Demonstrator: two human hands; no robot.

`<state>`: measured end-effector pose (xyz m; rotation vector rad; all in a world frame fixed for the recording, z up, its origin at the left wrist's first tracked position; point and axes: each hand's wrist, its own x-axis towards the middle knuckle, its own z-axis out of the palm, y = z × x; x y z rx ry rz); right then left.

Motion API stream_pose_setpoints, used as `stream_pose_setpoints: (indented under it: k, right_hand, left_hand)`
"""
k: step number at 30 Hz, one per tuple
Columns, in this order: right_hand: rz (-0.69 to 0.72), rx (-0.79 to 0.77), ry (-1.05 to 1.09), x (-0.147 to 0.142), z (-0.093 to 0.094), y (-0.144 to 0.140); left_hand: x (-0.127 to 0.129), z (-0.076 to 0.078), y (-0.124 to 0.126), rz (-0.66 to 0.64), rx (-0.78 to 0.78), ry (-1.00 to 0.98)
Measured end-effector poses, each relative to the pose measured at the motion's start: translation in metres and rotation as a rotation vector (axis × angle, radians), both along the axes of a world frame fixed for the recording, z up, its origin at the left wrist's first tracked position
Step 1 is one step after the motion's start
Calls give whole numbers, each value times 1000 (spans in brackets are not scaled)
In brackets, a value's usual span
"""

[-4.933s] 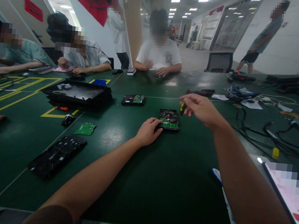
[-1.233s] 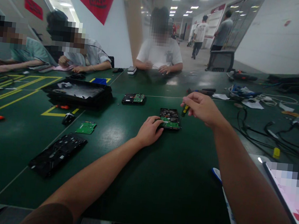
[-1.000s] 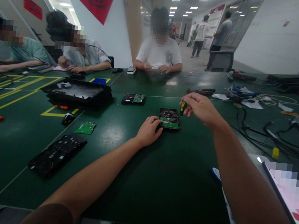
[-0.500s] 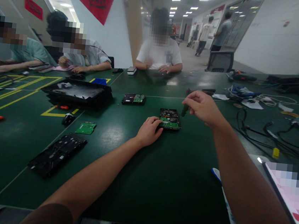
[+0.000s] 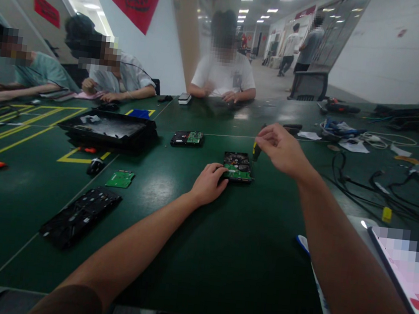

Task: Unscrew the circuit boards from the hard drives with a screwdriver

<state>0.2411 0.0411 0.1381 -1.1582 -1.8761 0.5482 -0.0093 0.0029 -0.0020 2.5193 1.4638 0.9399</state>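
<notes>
A hard drive (image 5: 237,166) lies on the green table with its green circuit board facing up. My left hand (image 5: 210,183) grips its near left corner, thumb at the near edge and fingers over the side. My right hand (image 5: 278,147) is raised just beyond the drive's right side, its fingers closed round a screwdriver (image 5: 256,153) with a dark and yellow handle. The screwdriver points down near the drive's far right corner; its thin tip is too faint to place exactly.
Left of me lie a loose green circuit board (image 5: 120,178), a black bracket (image 5: 79,216), a mouse (image 5: 96,166) and black trays (image 5: 109,131). A second hard drive (image 5: 187,138) sits farther back. Black cables (image 5: 363,185) and a tablet (image 5: 399,277) are at right. Other people sit across the table.
The screwdriver's handle has turned in my right hand, so its yellow part now shows, and the fingers have shifted slightly. My left hand and the hard drive stay put.
</notes>
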Motion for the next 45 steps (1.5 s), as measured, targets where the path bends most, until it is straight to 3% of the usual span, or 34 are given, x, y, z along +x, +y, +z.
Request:
stream_pose_setpoints:
  k: [4,16,21,28,34,41,45]
  right_hand:
    - [-79,134,-93,-1,-2,-1]
    - [-42,262,-186,0,-10,7]
    - [-125,241,-113,1,-13,8]
    - [-39,266,-148,-2,-10,6]
    - [-151,245,-104,-2,-12,6]
    - [-87,282,-160,-1,-11,7]
    - [-134,266,-141,-2,-10,5]
  left_hand:
    - [0,0,0,-5,3,3]
    - [0,-1,0,0,-8,3]
    - [0,-2,1,-1,-12,1]
    - [0,0,0,-4,-3,-1]
    - [0,-1,0,0,-5,-3]
    - [0,-1,0,-1,-1,-8]
    - [0,-2,1,0,-11,-6]
